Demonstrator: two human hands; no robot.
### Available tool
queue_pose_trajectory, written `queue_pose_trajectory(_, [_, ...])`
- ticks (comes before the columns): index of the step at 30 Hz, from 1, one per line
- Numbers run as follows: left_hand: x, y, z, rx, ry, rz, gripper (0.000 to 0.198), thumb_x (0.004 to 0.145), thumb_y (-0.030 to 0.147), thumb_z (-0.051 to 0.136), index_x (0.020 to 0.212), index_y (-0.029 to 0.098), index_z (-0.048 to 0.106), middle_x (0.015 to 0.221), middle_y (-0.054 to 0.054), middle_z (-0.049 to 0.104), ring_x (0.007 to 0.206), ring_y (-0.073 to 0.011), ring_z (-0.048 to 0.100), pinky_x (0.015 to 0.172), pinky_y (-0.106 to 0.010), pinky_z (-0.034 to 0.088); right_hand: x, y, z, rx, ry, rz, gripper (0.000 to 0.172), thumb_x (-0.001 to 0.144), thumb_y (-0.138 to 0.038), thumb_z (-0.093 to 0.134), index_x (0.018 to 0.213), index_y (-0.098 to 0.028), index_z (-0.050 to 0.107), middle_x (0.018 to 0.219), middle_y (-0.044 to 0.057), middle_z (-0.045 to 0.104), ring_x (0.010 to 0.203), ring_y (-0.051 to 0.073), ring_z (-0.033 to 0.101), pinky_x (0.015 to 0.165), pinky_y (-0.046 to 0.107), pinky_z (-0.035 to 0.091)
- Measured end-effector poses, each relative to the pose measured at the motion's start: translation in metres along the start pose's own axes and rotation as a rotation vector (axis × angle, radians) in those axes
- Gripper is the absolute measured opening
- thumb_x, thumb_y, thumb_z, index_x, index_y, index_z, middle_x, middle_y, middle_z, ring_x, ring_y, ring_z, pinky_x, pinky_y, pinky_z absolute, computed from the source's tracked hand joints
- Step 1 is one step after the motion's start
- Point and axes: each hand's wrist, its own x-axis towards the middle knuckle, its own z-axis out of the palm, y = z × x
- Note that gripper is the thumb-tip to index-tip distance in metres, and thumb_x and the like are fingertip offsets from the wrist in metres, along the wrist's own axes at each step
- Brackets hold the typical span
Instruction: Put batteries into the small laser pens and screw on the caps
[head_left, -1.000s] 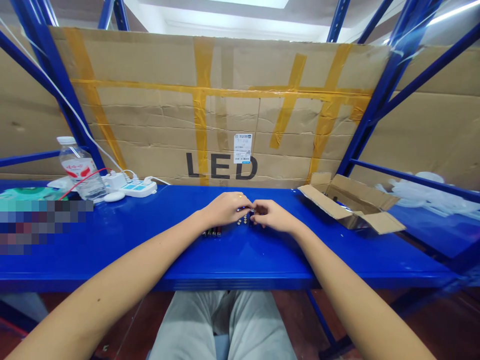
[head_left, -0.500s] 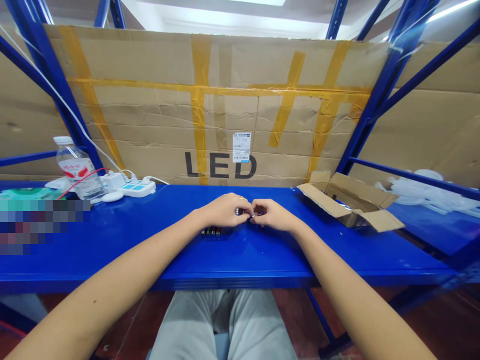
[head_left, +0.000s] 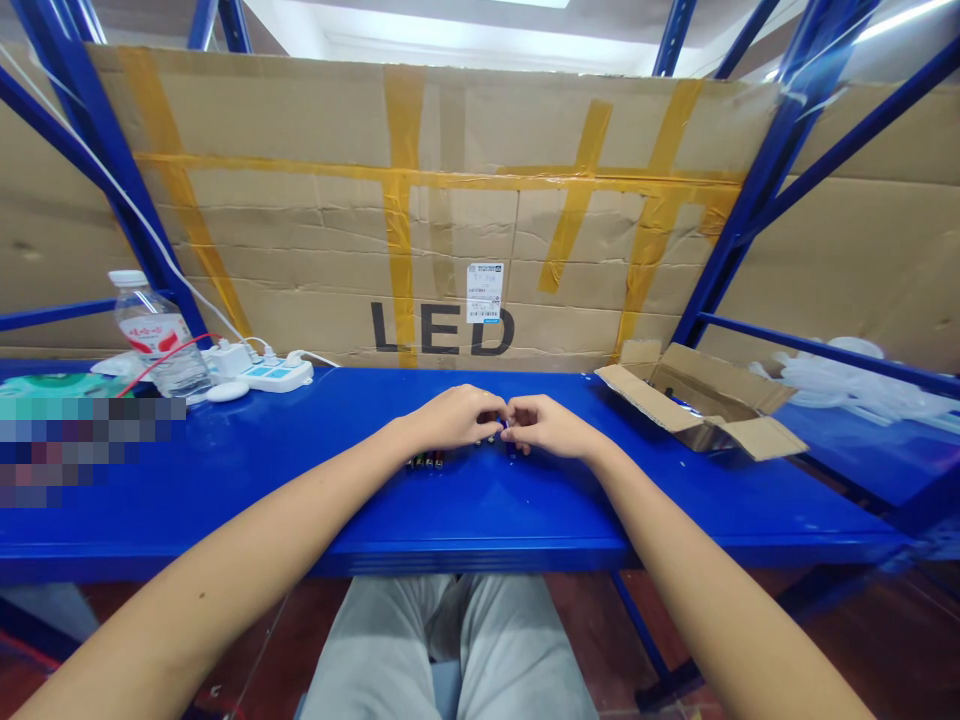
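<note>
Over the middle of the blue table, my left hand (head_left: 463, 415) and my right hand (head_left: 551, 425) meet at the fingertips. A small slim blue piece (head_left: 511, 444) stands between the thumb and fingers of my right hand; its kind is too small to make out. My left fingers are closed against its upper end, and what they hold is hidden. Below the left fingers, small pieces with shiny ends (head_left: 489, 440) show partly. Near my left wrist lies a row of several small dark sticks with metallic ends (head_left: 425, 462), partly covered by the forearm.
An open cardboard box (head_left: 701, 405) with dark items inside stands on the right. At the left are a water bottle (head_left: 159, 335), a white power strip (head_left: 279, 374) and a white oval object (head_left: 227, 391). A large carton marked LED (head_left: 322, 240) stands behind the blue table (head_left: 285, 470).
The blue piece now shows below my right fingers, where a shiny end showed before. My left fingers have shifted slightly, uncovering small pieces beneath them.
</note>
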Motion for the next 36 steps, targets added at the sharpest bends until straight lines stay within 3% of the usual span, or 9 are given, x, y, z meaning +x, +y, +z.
queue_pose_trajectory(6, [0.001,-0.005,0.005,-0.142,0.09,0.0,0.013,0.085,0.022,0.061,0.086,0.016,0.072,0.084,-0.004,0.073,0.077,-0.0149,0.065,0.072,-0.026,0.046,0.0,0.0,0.0,0.008,0.014,-0.005,0.022,0.073,-0.035,0.069,0.074,-0.017,0.057,0.06,-0.001,0.06,0.051,0.011,0.052,0.051,0.025,0.042])
queue_pose_trajectory(11, [0.001,-0.004,0.005,-0.311,0.19,-0.151,0.01,0.083,0.022,0.062,0.08,0.016,0.069,0.076,0.0,0.07,0.071,-0.0127,0.062,0.068,-0.024,0.046,-0.001,-0.003,-0.004,-0.017,0.055,-0.053,0.022,0.078,-0.036,0.064,0.081,-0.014,0.064,0.065,0.0,0.059,0.057,0.011,0.05,0.055,0.026,0.04])
queue_pose_trajectory(16, [0.002,-0.004,0.002,-0.263,0.357,-0.167,0.011,0.079,0.024,0.066,0.086,0.016,0.063,0.082,-0.001,0.065,0.077,-0.0136,0.059,0.072,-0.027,0.046,0.001,-0.001,-0.006,0.022,0.104,-0.077,0.028,0.08,-0.039,0.061,0.094,-0.014,0.065,0.072,0.0,0.058,0.06,0.012,0.047,0.056,0.027,0.038])
queue_pose_trajectory(22, [0.002,-0.003,0.003,-0.034,0.253,0.061,0.008,0.087,0.021,0.059,0.089,0.018,0.066,0.094,-0.005,0.061,0.095,-0.0179,0.056,0.088,-0.034,0.046,0.002,-0.001,-0.004,0.04,0.086,-0.142,0.02,0.078,-0.034,0.062,0.084,-0.015,0.063,0.071,-0.001,0.056,0.063,0.012,0.047,0.06,0.027,0.039])
queue_pose_trajectory(31, [0.002,-0.01,0.008,0.034,0.266,0.055,0.013,0.09,0.025,0.057,0.094,0.02,0.068,0.097,-0.006,0.061,0.098,-0.0197,0.054,0.09,-0.038,0.045,0.0,-0.002,-0.004,0.097,0.039,-0.078,0.018,0.081,-0.033,0.061,0.086,-0.016,0.061,0.073,0.002,0.062,0.062,0.013,0.055,0.059,0.027,0.042])
queue_pose_trajectory(36, [0.003,-0.005,0.012,-0.082,0.363,0.039,0.01,0.089,0.023,0.059,0.095,0.02,0.066,0.096,-0.005,0.062,0.096,-0.0178,0.057,0.088,-0.035,0.047,-0.001,0.0,-0.007,0.119,0.052,-0.08,0.027,0.083,-0.041,0.062,0.086,-0.015,0.062,0.073,0.002,0.062,0.059,0.011,0.051,0.056,0.026,0.04])
